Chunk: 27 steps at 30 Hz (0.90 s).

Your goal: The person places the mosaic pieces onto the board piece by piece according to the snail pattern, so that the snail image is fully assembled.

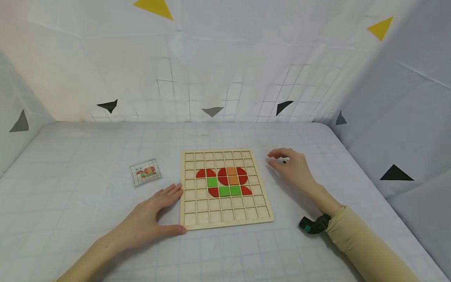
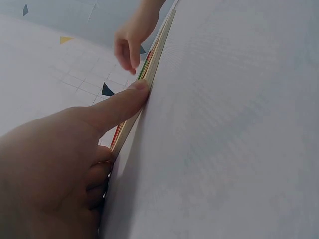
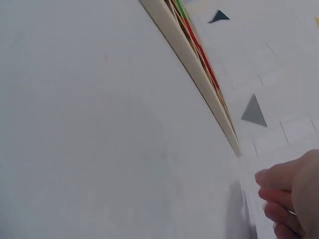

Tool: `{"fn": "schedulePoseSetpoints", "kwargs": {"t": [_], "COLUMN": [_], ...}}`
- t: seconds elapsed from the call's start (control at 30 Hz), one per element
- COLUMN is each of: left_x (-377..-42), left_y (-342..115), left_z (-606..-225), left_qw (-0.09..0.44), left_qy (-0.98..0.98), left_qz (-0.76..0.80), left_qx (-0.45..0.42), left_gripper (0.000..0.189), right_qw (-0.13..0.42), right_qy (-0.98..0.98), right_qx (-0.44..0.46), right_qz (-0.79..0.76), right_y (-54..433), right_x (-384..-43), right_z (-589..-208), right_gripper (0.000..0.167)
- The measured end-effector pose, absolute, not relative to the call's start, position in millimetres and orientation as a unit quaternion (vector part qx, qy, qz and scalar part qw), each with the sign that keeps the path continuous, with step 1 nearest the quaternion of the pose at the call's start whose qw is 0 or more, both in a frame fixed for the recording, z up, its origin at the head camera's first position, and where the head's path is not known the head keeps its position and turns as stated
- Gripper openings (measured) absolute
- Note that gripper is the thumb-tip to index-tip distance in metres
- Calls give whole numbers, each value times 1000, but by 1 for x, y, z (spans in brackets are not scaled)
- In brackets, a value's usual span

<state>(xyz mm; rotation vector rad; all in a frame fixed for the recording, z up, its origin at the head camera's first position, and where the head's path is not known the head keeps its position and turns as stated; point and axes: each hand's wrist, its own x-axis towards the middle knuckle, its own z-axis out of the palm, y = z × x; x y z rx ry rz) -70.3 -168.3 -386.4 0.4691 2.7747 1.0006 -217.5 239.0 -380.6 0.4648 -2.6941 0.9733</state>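
A square wooden grid board (image 1: pixel 229 225) lies flat on the table, with red rounded pieces (image 1: pixel 213 192), green squares (image 1: pixel 212 182) and orange squares (image 1: pixel 231 171) in its cells. My left hand (image 1: pixel 148 219) rests at the board's left side, thumb and fingertips touching its edge. Off the board's right edge, my right hand (image 1: pixel 294 168) has its fingers bent and thumb apart from them. A small white-and-black piece (image 1: pixel 284 161) shows through the gap between that thumb and the fingers. In the right wrist view nothing is visible between the right fingertips (image 3: pixel 261 177).
Left of the board lies a small picture card (image 1: pixel 145 172) showing a similar coloured pattern on a grid. A white cloth (image 1: pixel 88 196) covers the table. Fabric walls with yellow, grey and black triangles enclose the back and sides. A black device (image 1: pixel 315 224) is on the right wrist.
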Motion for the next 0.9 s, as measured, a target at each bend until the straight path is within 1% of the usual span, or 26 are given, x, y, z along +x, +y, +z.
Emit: {"fn": "schedulePoseSetpoints", "kwargs": {"t": [0.17,0.37,0.73,0.9], "left_x": [-71,-70,-71,-72], "left_y": [-168,-168,-168,-168], "left_z": [-385,-386,-386,-387], "left_qw": [81,78,82,84], "left_qy": [926,929,929,928], "left_qz": [331,328,327,328], "left_qx": [160,154,153,153], "left_gripper": [100,100,100,100], "right_qw": [163,202,189,198], "right_qy": [-928,-922,-915,-915], "right_qx": [121,130,156,145], "right_qz": [312,304,321,319], "right_y": [263,270,269,270], "right_x": [-217,-220,-220,-220], "right_z": [-389,-397,-400,-400], "right_gripper": [21,23,25,25]}}
